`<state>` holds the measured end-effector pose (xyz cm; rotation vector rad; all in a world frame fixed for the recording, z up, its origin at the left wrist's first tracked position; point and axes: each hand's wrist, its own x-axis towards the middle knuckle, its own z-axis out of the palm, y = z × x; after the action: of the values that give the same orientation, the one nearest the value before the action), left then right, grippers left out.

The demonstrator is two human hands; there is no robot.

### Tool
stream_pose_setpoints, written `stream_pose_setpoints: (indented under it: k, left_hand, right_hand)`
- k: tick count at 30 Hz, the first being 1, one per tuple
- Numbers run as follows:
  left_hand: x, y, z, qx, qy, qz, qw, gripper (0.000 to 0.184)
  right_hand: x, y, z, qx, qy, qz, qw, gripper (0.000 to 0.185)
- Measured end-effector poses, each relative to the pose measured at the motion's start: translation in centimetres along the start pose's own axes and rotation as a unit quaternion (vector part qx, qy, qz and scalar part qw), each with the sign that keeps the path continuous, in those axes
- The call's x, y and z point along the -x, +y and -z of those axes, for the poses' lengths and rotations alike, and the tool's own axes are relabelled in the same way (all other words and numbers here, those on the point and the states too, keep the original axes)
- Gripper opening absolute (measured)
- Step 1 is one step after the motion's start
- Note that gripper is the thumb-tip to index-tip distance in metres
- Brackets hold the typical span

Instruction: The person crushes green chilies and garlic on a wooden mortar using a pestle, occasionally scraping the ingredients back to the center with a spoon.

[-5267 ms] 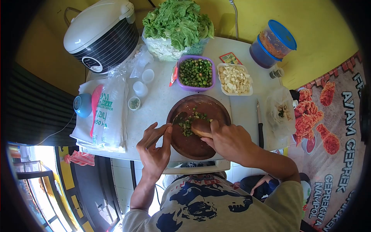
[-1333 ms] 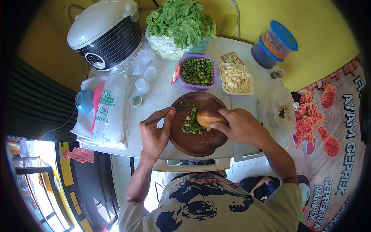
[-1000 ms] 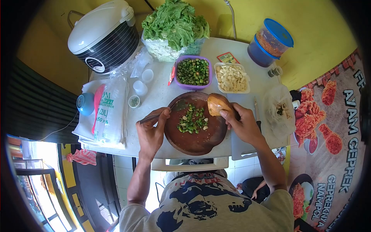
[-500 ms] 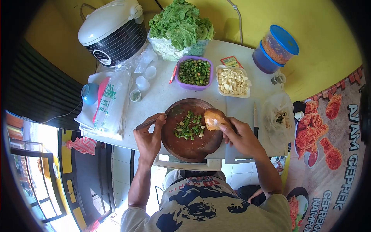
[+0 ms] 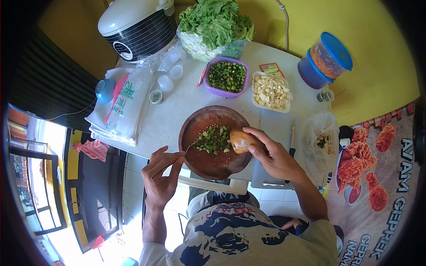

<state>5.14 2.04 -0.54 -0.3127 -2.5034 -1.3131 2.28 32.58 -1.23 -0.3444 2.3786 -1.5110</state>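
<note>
While your right hand grips the pestle, chopped greens lie at its nine o'clock; left hand pinches a utensil

We see through one camera on the person's head, looking forward and steeply down past the shirt to the hands at close range; its wide, bowed view reaches across the desk to the yellow wall behind.

A greyish-beige short-sleeved T-shirt bears a dark blue print and red lettering.
</note>
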Motion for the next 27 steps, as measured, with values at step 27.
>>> stream_pose_setpoints:
  k: [27]
  left_hand:
    - [-5.0,-4.7,-0.5,0.023,-0.008,-0.058,0.998,0.008]
  right_hand:
    - [-4.0,-7.6,-4.8,0.467,-0.045,-0.023,0.883,0.05]
